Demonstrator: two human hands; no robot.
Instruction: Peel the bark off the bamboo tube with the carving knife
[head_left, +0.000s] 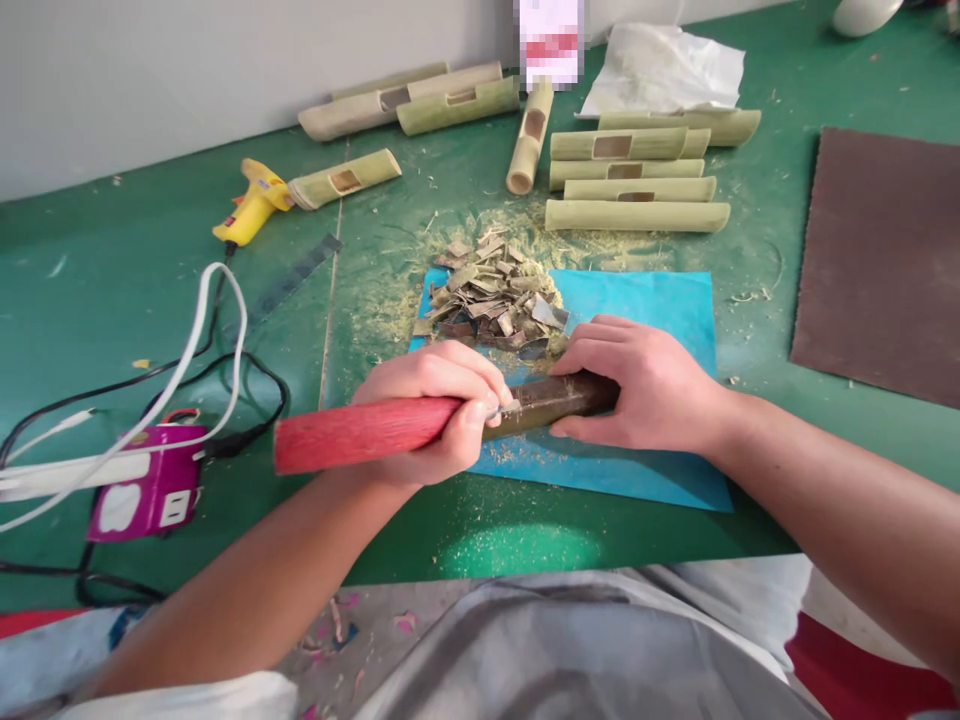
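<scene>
Dark bamboo tube (551,402) — inside blue sheet's (637,295) edges

1. Dark brown-green bamboo piece (541,403): lies crosswise over the blue sheet (637,300), far end angled slightly upward in view.
2. Red-handled carving tool (367,436): tip on the bamboo, handle past the blue sheet's left edge.

Whoever sits here wears a loose grey top (585,660), its cloth folded and wrinkled over the lap, with a pale, whitish sleeve (202,698) pushed well up the left arm; both hands are bare, no gloves or rings that I can see.
</scene>
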